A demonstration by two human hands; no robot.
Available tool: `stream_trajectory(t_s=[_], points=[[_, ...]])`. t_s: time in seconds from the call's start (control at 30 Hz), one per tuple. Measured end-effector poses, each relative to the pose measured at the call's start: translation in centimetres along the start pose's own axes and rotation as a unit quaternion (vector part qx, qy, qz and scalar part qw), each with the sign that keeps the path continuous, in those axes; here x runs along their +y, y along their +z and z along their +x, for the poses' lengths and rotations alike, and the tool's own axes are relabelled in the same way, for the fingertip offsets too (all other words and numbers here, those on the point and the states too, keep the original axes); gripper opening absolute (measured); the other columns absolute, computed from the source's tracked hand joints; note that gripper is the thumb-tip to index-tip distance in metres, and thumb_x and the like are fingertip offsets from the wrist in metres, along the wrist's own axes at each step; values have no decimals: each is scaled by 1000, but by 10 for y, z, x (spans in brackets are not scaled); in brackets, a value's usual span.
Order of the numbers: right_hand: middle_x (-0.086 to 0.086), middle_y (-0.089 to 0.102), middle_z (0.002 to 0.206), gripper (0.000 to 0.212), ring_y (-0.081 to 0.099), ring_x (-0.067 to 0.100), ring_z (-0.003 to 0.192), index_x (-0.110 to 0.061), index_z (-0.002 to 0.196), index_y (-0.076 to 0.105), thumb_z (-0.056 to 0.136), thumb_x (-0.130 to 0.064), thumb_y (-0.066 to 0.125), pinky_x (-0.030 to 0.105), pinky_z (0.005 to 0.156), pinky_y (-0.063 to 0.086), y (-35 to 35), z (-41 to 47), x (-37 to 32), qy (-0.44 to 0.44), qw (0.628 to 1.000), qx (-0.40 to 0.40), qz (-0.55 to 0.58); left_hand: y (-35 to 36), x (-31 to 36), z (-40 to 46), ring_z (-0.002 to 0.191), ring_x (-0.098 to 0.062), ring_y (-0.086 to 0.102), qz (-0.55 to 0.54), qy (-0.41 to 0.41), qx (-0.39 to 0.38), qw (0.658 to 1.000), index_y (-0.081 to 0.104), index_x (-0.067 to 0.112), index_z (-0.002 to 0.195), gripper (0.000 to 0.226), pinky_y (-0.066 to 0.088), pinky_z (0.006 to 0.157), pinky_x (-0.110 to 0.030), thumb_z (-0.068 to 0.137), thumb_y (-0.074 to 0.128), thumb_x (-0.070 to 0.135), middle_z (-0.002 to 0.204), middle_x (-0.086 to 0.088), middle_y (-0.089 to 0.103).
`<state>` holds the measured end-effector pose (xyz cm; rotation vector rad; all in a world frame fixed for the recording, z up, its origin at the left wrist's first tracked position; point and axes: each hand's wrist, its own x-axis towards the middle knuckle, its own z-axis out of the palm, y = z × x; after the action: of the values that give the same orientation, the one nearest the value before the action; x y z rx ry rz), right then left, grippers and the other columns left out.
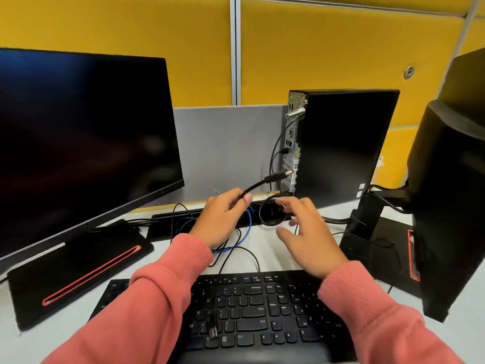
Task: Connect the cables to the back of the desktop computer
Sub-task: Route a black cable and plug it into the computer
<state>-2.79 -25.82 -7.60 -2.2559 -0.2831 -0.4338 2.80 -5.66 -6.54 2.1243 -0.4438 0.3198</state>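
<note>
A black slim desktop computer (341, 145) stands upright at the back of the desk, its silver rear port panel (290, 148) facing left. One thin black cable (274, 153) is plugged into the panel. My left hand (223, 216) pinches a thick black cable (256, 185) whose metal-tipped plug (282, 175) points at the panel, just short of it. My right hand (307, 232) hovers with fingers spread beside a black cable loop (270, 208), touching nothing that I can make out. A blue cable (246, 232) curls under my left hand.
A large dark monitor (84, 143) stands left on a black base (76, 274) with a red slot. A second monitor's back (454, 179) fills the right. A black keyboard (252, 311) lies in front, a loose USB plug (213, 332) resting on it. Grey divider (225, 148) behind.
</note>
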Motion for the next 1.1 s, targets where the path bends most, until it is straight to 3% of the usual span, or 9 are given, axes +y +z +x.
stream_trajectory(t_s=[0.07, 0.13, 0.23, 0.3, 0.43, 0.6, 0.77, 0.97, 1.1], points=[[-16, 46, 117, 50, 56, 2, 96, -42, 134, 49, 91, -25, 69, 21, 81, 44, -1, 9, -11, -32, 998, 4, 45, -3, 2, -4, 57, -5, 40, 28, -1, -25, 999, 65, 20, 92, 36, 30, 56, -25, 104, 46, 48, 65, 4, 49], [-13, 50, 118, 46, 60, 11, 89, -44, 131, 53, 91, -31, 71, 21, 75, 48, 1, 14, -21, -64, 995, 3, 81, -4, 8, -8, 59, -3, 45, 65, 26, -54, 996, 65, 26, 91, 29, 33, 58, -25, 106, 46, 42, 65, 9, 53], [-8, 56, 112, 22, 62, 14, 81, -36, 118, 68, 97, -30, 64, 27, 76, 54, 8, 16, -31, -100, 988, 25, 117, -7, 18, -14, 84, 0, 63, 74, 74, -83, 991, 69, 31, 108, 23, 46, 74, -24, 107, 47, 34, 90, 12, 71], [-8, 60, 101, 17, 62, 7, 90, -28, 103, 73, 101, -26, 57, 23, 80, 53, 8, 15, -37, -98, 987, 47, 118, -10, 23, -20, 98, 5, 64, 55, 81, -87, 991, 65, 37, 125, 25, 49, 85, -19, 106, 49, 34, 105, 18, 72], [-16, 62, 95, 22, 62, 7, 95, -24, 97, 73, 104, -22, 51, 25, 83, 50, 4, 17, -40, -83, 984, 62, 143, -18, 32, -29, 113, -2, 62, 35, 88, -17, 995, 60, 42, 124, 27, 52, 99, -38, 100, 59, 29, 118, 22, 68], [-14, 55, 83, 20, 58, 10, 80, -25, 85, 64, 102, -21, 54, 30, 71, 50, 12, 21, -43, -144, 986, 47, 67, -26, 59, -31, 110, -10, 65, -51, 135, 40, 989, 66, 33, 123, 26, 53, 93, -31, 99, 64, 24, 114, 16, 70], [-12, 57, 95, 18, 59, 9, 87, -27, 107, 66, 102, -31, 50, 38, 76, 53, 21, 23, -42, -162, 986, 46, 3, -29, 70, -29, 102, -7, 67, -65, 152, 81, 983, 72, 25, 112, 20, 46, 84, -10, 93, 71, 17, 101, 15, 72], [-12, 57, 104, 33, 61, 11, 90, -27, 118, 65, 101, -41, 40, 38, 76, 54, 22, 23, -46, -165, 985, 44, -21, -31, 66, -34, 107, -9, 65, -73, 146, 61, 985, 71, 31, 113, 21, 50, 94, -30, 97, 66, 18, 104, 18, 71], [-16, 57, 108, 30, 61, 8, 92, -28, 122, 64, 103, -37, 43, 35, 77, 55, 22, 23, -47, -165, 985, 47, -21, -31, 65, -34, 109, -11, 64, -77, 140, 60, 985, 70, 33, 116, 23, 51, 95, -37, 99, 64, 18, 106, 19, 71]])
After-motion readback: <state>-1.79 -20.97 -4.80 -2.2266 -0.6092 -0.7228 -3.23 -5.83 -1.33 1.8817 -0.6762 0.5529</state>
